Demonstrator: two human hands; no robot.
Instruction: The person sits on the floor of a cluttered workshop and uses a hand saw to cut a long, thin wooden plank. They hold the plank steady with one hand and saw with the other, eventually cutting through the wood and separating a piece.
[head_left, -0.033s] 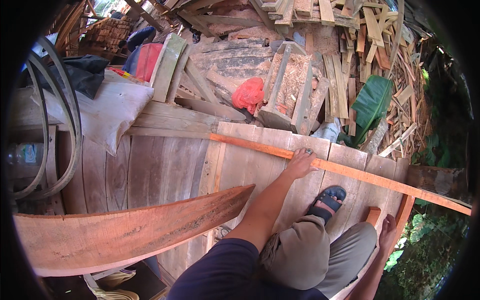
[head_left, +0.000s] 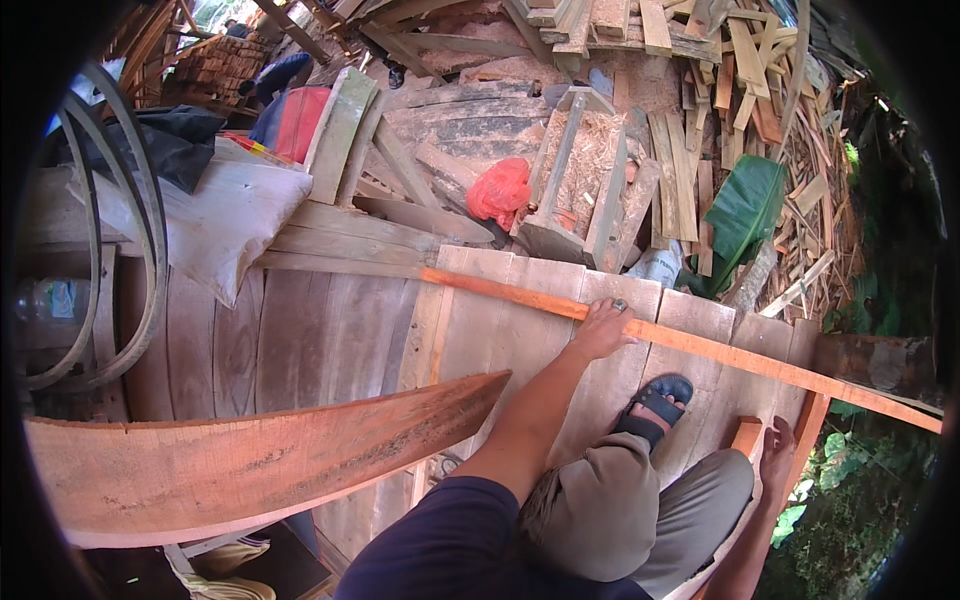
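Right hand (head_left: 778, 447) shifts slightly toward the far edge of a plank platform (head_left: 540, 335), its fingers bent beside a reddish board (head_left: 809, 420) at the right edge; whether it grips that board cannot be told. Left hand (head_left: 604, 330), barely changed, is clamped over a long wooden strip (head_left: 720, 351) lying across the planks near the far edge, its right end jutting past the platform's right edge. Held near mid-length, the overhanging piece is probably kept from tipping or sliding. A sandaled foot (head_left: 660, 405) rests on the planks just short of the strip, likely for balance, with a small wood block (head_left: 746, 436) near the right hand.
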